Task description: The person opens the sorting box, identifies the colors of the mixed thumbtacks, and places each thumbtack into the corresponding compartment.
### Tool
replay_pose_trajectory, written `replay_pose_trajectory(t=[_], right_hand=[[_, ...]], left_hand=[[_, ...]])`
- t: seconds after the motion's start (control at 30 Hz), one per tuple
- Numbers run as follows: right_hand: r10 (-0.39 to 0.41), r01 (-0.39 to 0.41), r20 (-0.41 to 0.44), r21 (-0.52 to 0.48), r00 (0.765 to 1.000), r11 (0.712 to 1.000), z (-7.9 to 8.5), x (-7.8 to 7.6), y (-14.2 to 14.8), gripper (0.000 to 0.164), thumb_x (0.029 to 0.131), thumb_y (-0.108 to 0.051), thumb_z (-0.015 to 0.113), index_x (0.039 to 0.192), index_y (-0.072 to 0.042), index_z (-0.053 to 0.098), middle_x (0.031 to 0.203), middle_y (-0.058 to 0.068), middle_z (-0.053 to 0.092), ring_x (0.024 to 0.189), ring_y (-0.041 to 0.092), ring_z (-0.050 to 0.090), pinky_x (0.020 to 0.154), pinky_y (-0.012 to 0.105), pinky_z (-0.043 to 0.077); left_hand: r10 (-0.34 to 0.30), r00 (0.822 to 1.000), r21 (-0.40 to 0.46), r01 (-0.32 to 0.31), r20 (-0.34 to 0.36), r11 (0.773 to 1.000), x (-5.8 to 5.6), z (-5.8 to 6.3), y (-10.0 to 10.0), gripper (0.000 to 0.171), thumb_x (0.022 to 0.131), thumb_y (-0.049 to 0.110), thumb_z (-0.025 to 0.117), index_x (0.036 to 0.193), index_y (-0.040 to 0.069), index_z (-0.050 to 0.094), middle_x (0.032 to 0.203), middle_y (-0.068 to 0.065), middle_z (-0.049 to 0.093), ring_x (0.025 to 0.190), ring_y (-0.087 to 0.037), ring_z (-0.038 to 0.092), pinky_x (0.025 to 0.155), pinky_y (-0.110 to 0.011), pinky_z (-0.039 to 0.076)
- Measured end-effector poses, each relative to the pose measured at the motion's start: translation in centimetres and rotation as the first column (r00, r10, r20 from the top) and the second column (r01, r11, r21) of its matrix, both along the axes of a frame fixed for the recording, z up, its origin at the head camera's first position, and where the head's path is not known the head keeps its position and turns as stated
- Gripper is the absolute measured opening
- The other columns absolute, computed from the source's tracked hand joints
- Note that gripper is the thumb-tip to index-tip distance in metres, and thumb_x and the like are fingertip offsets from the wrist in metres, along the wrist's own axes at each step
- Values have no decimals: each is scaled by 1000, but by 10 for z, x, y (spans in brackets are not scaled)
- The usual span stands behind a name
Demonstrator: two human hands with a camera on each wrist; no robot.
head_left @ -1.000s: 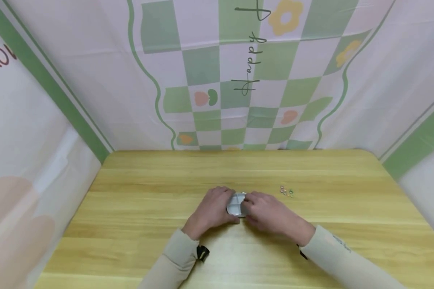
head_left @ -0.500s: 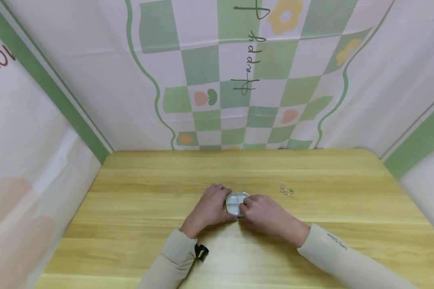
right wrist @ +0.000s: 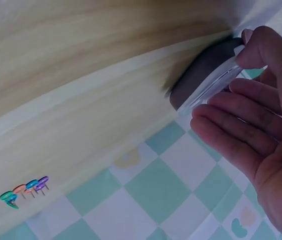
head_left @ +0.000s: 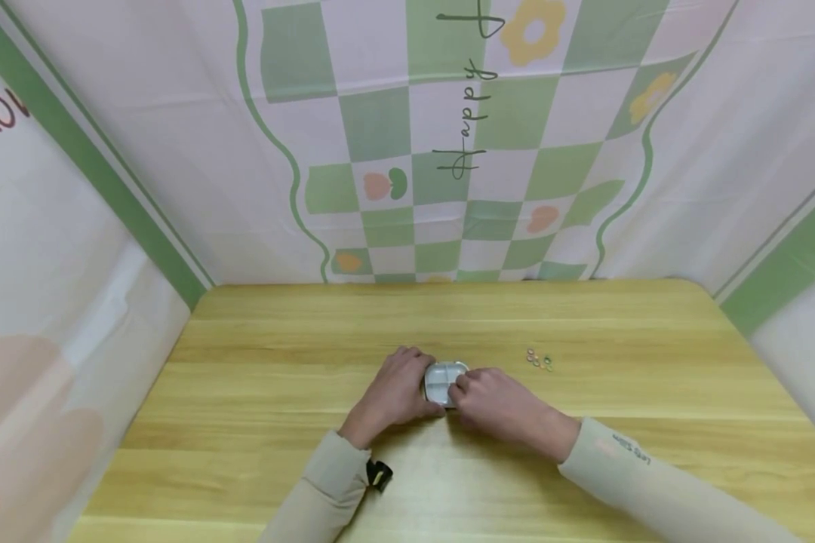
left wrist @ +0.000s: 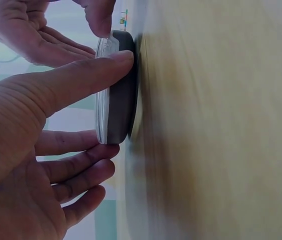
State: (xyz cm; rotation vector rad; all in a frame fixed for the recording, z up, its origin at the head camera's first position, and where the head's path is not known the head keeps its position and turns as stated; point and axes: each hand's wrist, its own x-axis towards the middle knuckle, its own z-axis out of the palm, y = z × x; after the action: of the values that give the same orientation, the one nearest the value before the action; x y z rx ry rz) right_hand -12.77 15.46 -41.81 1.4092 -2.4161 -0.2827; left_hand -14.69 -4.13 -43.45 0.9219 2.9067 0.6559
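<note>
A small pill box [head_left: 438,376] with a dark base, pale divided compartments and a clear lid [left wrist: 102,117] lies on the table in front of me. My left hand [head_left: 397,388] grips its left side, with the thumb on the near wall and fingertips at the opposite edge in the left wrist view. At the right side, my right hand [head_left: 492,403] pinches the box's edge. The right wrist view has that thumb on a small pale tab at the lid's rim, other fingers bent over the lid side. The right fingers hide the box's right part in the head view.
Several thumbtacks [right wrist: 32,184] with coloured heads lie on the wooden table [head_left: 278,332] to the right of the box, points up in the right wrist view. A printed checked cloth [head_left: 441,177] hangs behind the table's far edge.
Both hands and the pill box have shifted slightly left since a second ago, and more of the box shows between the hands. Over the last half second hardly anything differs.
</note>
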Motion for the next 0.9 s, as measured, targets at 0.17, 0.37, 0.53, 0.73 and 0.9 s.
replay_pose_trajectory(t=[0.17,0.37,0.53,0.73,0.9], right_hand=[[8,-6,-43,48,999,999,2,4,-4,9,78,-14,67,77,-8,60,69,1,56,57,10,49,49,22,40],[39,-36,-59,54,997,998,5,4,-4,5,79,-11,64,80,-8,61,70,1,58,59,10,52,51,22,42],[73,-74,-65,-12,995,997,7,-1,1,7,76,-5,62,83,-6,61,74,2,60,63,11,55,55,22,44],[97,-103,-55,-114,994,988,9,-6,6,17,73,-11,69,87,-4,61,78,5,63,64,12,58,54,23,46],[108,-110,-22,-207,994,972,11,-12,9,24,70,-14,72,89,-3,62,79,6,63,65,13,60,56,23,47]], left_hand=[[-13,999,0,13,-32,1000,-1,-1,-1,64,67,46,77,114,8,58,107,-1,57,98,-16,47,89,-31,36],[-19,999,9,20,-46,1000,-1,-2,-2,64,65,46,78,113,8,58,107,-1,57,98,-16,48,89,-30,36],[-2,1000,21,2,-4,1000,-1,-1,-2,70,63,48,78,117,8,57,108,0,57,99,-15,47,90,-30,35],[48,998,24,-49,51,999,-1,-1,0,74,60,50,79,116,7,57,106,1,57,95,-15,46,87,-30,35],[97,992,31,-100,85,995,-3,0,0,68,56,52,80,106,11,60,93,6,55,85,-13,44,78,-28,35]])
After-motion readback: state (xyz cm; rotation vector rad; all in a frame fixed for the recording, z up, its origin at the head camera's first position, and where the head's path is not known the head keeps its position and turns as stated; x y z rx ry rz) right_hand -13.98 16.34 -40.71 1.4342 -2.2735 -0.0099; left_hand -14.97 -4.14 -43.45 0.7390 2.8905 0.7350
